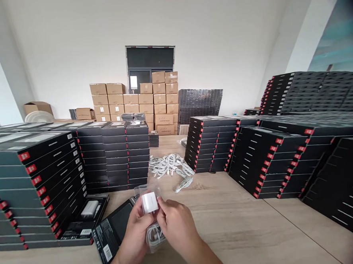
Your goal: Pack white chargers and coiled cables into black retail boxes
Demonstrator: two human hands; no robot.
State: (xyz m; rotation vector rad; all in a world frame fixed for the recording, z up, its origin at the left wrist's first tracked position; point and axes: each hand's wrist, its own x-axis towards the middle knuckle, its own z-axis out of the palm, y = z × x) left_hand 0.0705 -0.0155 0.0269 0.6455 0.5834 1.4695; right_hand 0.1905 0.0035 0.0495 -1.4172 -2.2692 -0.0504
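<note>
My left hand [137, 220] is wrapped round the left side of a clear plastic tray [139, 189]. A white charger [150, 202] sits in the upper part of this tray, and a coiled white cable [155, 235] in the lower part. From the other side my right hand [176, 221] grips the tray's right edge beside the charger, fingers curled and partly hidden. Under my left forearm lies a black box [106, 236] with a printed label. Left of it, an open black box [101, 206] holds another white charger [90, 209].
Tall stacks of black boxes stand on the left [56, 167] and right [264, 158] of the wooden table [217, 217]. A heap of white cables [169, 164] lies between them. Brown cartons [139, 106] are piled against the back wall.
</note>
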